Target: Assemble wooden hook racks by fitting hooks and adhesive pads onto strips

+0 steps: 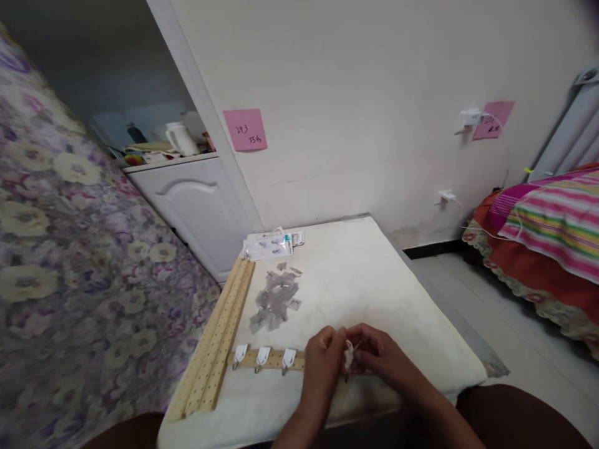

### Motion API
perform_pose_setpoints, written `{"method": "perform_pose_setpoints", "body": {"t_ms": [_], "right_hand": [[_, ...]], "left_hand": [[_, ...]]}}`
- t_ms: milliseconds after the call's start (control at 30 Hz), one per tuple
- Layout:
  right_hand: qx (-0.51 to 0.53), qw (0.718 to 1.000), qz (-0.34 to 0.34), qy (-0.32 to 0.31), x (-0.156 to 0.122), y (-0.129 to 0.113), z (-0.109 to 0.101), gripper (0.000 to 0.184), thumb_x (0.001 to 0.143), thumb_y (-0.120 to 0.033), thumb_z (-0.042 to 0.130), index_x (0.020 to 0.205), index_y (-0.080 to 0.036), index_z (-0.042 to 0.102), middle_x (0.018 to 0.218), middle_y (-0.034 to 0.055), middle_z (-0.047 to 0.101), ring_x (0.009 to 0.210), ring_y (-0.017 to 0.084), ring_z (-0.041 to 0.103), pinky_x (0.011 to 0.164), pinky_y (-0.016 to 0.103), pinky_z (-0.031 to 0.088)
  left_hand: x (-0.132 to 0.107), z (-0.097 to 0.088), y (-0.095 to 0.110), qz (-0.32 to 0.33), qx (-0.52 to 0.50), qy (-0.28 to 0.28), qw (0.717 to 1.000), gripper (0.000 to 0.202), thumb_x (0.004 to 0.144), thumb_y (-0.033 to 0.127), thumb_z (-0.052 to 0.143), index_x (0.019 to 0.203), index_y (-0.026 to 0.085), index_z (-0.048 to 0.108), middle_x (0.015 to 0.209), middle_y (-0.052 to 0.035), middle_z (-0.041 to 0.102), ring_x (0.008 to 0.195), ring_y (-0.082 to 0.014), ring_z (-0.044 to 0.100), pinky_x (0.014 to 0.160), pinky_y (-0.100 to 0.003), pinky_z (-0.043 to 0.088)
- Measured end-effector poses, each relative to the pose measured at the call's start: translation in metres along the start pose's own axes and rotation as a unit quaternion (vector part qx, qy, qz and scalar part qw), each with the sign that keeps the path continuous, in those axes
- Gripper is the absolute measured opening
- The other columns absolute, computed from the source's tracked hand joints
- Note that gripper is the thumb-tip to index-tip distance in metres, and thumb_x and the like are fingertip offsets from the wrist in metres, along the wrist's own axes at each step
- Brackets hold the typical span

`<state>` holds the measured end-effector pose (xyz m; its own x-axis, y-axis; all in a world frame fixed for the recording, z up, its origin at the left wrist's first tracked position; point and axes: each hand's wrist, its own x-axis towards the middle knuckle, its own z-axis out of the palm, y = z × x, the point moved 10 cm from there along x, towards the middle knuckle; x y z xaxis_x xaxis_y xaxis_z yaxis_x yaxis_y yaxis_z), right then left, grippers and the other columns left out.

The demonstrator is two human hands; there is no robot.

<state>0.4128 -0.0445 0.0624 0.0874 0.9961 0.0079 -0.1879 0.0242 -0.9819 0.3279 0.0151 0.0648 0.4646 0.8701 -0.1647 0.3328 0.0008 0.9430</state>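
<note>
My left hand [324, 360] is closed over the right part of a narrow wooden strip with holes [276, 360], hiding it. Its fingertips meet those of my right hand [377, 354], which is also pinched closed. Between them shows a small white piece [349, 354] that looks like a white hook, partly covered by the fingers and blurred. Left of my hands, three white hooks with metal ends sit in a row on the strip: one hook [240, 354], a middle hook [262, 357] and a third hook [289, 359] nearest my left hand.
Long perforated wooden strips [213, 349] lie along the left side of the cloth-covered table [355, 268]. Several small clear packets [276, 298] are heaped beyond the hooks. Packaged hooks [269, 246] lie at the back left. A floral curtain [93, 280] hangs left; a bed [552, 231] stands right.
</note>
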Motion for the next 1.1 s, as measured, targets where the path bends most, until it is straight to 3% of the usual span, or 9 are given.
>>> {"method": "perform_pose_setpoints", "body": {"t_ms": [167,333,667,833,933,1100], "right_hand": [[-0.032,0.999,0.016,0.013,0.0,0.002,-0.003,0.02,0.078,-0.028,0.056,0.095,-0.018,0.059,0.07,-0.0001,0.062,0.062,0.013,0.06,0.058,0.026,0.047],[-0.058,0.998,0.027,0.018,-0.002,0.003,-0.008,0.022,0.081,-0.035,0.055,0.095,-0.018,0.06,0.073,0.0009,0.063,0.062,0.015,0.063,0.056,0.026,0.047],[-0.068,0.998,0.009,0.013,-0.007,-0.007,-0.025,0.022,0.08,-0.037,0.058,0.091,-0.018,0.06,0.07,-0.0012,0.058,0.055,0.009,0.051,0.054,0.023,0.042],[-0.091,0.995,0.008,0.037,-0.009,-0.007,-0.035,0.02,0.08,-0.037,0.058,0.085,-0.018,0.058,0.064,-0.0031,0.054,0.055,0.01,0.048,0.052,0.022,0.039],[-0.103,0.994,0.003,0.042,-0.009,-0.008,-0.038,0.021,0.08,-0.038,0.057,0.082,-0.018,0.058,0.064,-0.0026,0.054,0.055,0.009,0.047,0.052,0.022,0.037],[-0.104,0.993,-0.008,0.053,-0.009,-0.013,-0.043,0.023,0.08,-0.04,0.057,0.081,-0.017,0.058,0.065,-0.0024,0.053,0.055,0.009,0.046,0.051,0.022,0.036]], "left_hand": [[0.0,-0.006,0.013,0.055,0.068,0.014,0.996,0.037,0.08,0.045,0.049,0.053,0.02,0.041,0.049,0.0069,0.038,0.049,-0.0093,0.039,0.047,-0.022,0.027],[-0.006,-0.013,0.021,0.093,0.077,0.028,0.992,0.027,0.082,0.042,0.048,0.067,0.02,0.047,0.059,0.006,0.046,0.058,-0.011,0.046,0.055,-0.022,0.034],[-0.019,0.018,0.012,0.042,-0.004,-0.101,0.994,0.026,0.084,0.045,0.044,0.072,0.021,0.047,0.055,0.0062,0.055,0.039,-0.0088,0.049,0.039,-0.019,0.033],[-0.02,0.027,0.007,0.016,-0.043,-0.117,0.992,0.023,0.083,0.041,0.046,0.075,0.02,0.048,0.055,0.0056,0.057,0.038,-0.0095,0.052,0.037,-0.019,0.035],[-0.02,0.027,0.014,0.032,-0.06,-0.113,0.991,0.019,0.081,0.037,0.048,0.077,0.019,0.051,0.062,0.0045,0.06,0.042,-0.0092,0.055,0.04,-0.02,0.038],[-0.02,0.031,0.022,0.029,-0.07,-0.127,0.989,0.02,0.081,0.036,0.049,0.072,0.019,0.053,0.052,0.0044,0.058,0.048,-0.0114,0.057,0.049,-0.022,0.044]]}}
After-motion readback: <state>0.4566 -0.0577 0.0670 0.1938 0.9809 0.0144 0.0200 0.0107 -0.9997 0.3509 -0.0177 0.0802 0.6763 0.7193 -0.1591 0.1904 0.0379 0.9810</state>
